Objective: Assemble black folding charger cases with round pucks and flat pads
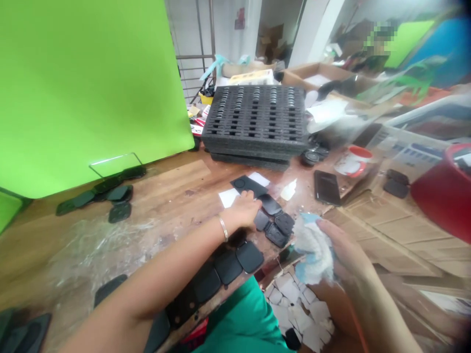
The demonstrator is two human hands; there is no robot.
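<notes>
My left hand (246, 210), with a light bracelet at the wrist, reaches over the wooden table. Its fingers are curled at the edge of a small black square pad (262, 220). Several like it lie close together there, one of them a glossy black pad (276, 235). Just beyond the fingers is a dark rectangular piece with a circle on it (241, 184), on white paper (228, 197). My right hand (336, 240), partly blurred, is closed round a crumpled white and light-blue cloth (314, 250), past the table's near edge. More black pads (228, 267) line that edge, under my left forearm.
A dark foam tray stack (253, 142) with slotted discs stands at the back. A small white bottle (289, 189), a phone (327, 188) and a red-white mug (353, 161) sit to the right. A green panel (91, 88) borders the left. Cardboard (390, 235) lies at right.
</notes>
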